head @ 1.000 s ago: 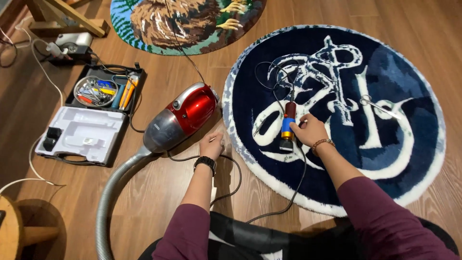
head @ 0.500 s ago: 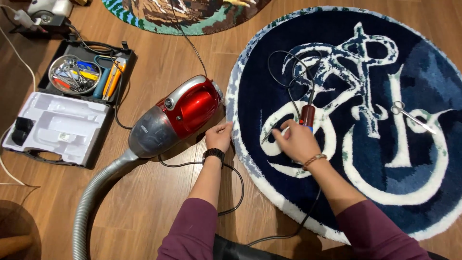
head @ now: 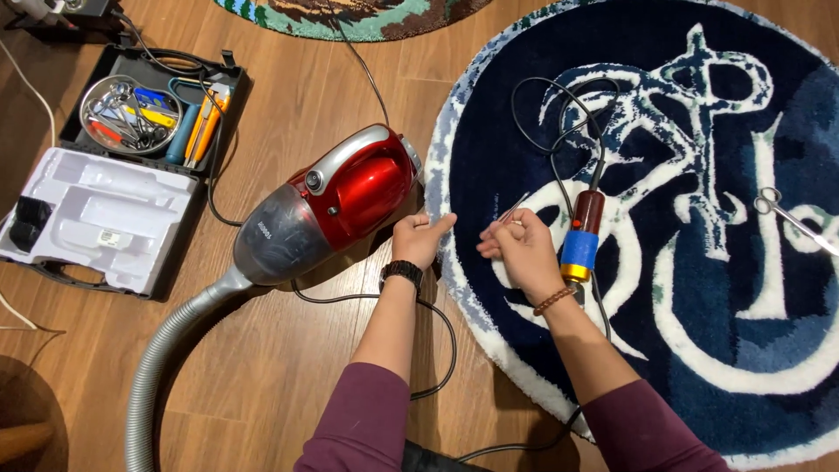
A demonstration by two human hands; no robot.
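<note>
A thin metal tool (head: 514,208) is pinched in the closed grip of the right hand (head: 522,249) over the left edge of the round navy rug (head: 612,367). The left hand (head: 419,238) is loosely curled, empty, at that edge beside the red vacuum cleaner (head: 328,201). A corded trimmer (head: 581,236) lies just beside the right hand.

Wooden floor (head: 288,367); round navy rug (head: 664,350), red vacuum cleaner (head: 328,205), open tool case (head: 114,175), second rug (head: 350,16)

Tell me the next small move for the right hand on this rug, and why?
Probably lower the thin tool pinched in the right hand onto the white pile beside it: the left hand rests at the rug edge, and the corded trimmer lies unused.
</note>
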